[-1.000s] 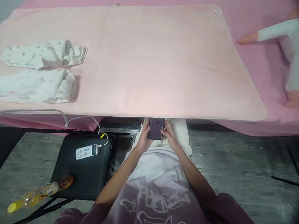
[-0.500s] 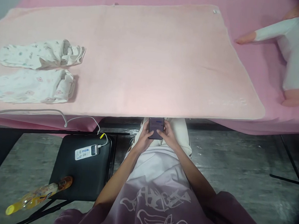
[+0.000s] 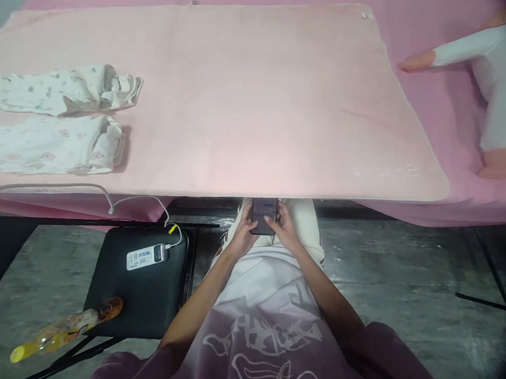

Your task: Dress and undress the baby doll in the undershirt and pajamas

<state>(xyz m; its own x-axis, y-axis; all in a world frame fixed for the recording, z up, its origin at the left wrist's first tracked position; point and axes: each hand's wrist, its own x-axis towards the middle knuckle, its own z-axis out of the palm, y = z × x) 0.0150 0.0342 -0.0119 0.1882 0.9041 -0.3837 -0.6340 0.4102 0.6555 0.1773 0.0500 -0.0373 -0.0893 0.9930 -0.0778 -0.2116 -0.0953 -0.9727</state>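
A dark phone is held upright between both hands over the lap, just below the front edge of the pink-covered table. My left hand grips its left side, with the thumb near the lower left of the screen. On the right side my right hand holds it, its thumb over the lower right of the screen. The phone's top edge meets the table's edge in view. The other fingers are partly hidden behind the phone.
Two folded patterned cloths lie at the table's left. A doll in white is at the right. On a black stool are a white power bank with a cable and a yellow-capped bottle.
The view has shifted very slightly. Both hands keep hold of the phone, and the right thumb has moved a little on the screen.
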